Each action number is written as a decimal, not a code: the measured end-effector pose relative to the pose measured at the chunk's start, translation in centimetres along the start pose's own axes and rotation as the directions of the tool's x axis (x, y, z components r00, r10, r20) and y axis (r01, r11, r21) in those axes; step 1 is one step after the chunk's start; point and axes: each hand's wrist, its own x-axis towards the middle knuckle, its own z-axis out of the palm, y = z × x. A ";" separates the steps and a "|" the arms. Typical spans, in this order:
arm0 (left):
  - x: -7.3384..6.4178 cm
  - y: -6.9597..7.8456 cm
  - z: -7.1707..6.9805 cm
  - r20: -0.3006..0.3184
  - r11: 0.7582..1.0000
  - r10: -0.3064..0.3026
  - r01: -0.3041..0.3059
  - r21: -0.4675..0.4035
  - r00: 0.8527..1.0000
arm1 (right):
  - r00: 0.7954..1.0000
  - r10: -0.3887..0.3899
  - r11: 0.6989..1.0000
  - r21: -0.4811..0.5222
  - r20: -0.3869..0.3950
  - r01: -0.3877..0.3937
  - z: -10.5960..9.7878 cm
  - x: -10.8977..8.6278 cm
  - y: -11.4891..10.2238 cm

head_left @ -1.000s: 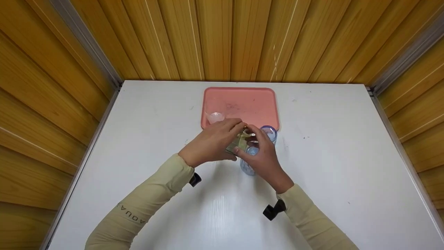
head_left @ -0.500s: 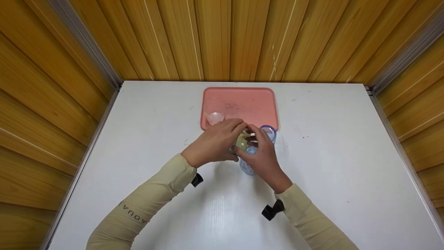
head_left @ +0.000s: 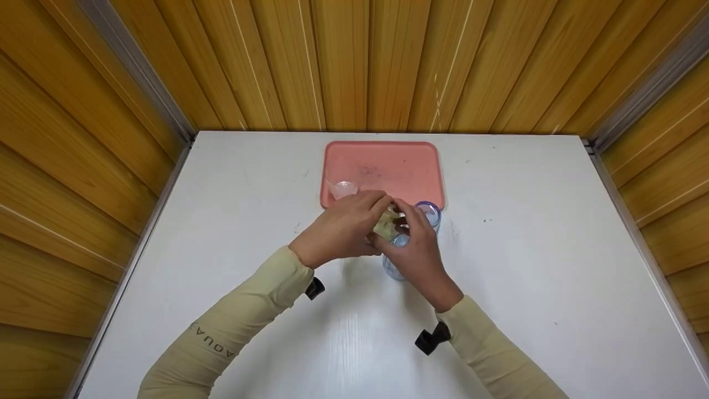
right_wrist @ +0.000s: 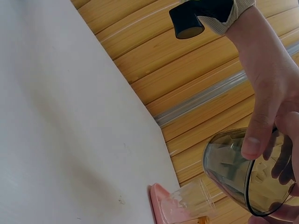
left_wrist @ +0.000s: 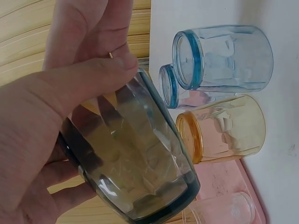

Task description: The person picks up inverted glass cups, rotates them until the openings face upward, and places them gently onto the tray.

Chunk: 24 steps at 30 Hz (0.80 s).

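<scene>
As fingers of left hand (head_left: 339,229) and right hand (head_left: 416,247) clamped smoked glass (left_wrist: 133,151), long axis tilted, we saw nearer blue glass (head_left: 392,269) standing below right fingers, right hand closer.

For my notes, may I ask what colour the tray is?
The tray is pink, showing best in the head view.

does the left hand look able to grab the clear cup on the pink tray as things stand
Probably not: the left hand grips the smoky glass, so it likely needs freeing first. The clear cup looks close, with nothing visible between them in the head view.
</scene>
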 end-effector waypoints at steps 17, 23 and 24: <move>-0.4 -1.0 -0.7 0.004 0.994 -0.103 0.103 -0.028 0.995 | 0.998 0.063 0.993 0.097 0.025 -0.065 -0.4 0.0 0.3; -0.5 -1.4 -0.6 -0.038 0.990 -0.128 0.125 -0.064 0.991 | 0.998 0.048 0.992 0.112 0.046 -0.053 -0.3 -0.1 0.8; -0.5 -1.5 -0.5 -0.051 0.989 -0.133 0.130 -0.067 0.990 | 0.997 0.049 0.992 0.115 0.052 -0.055 -0.3 -0.2 0.9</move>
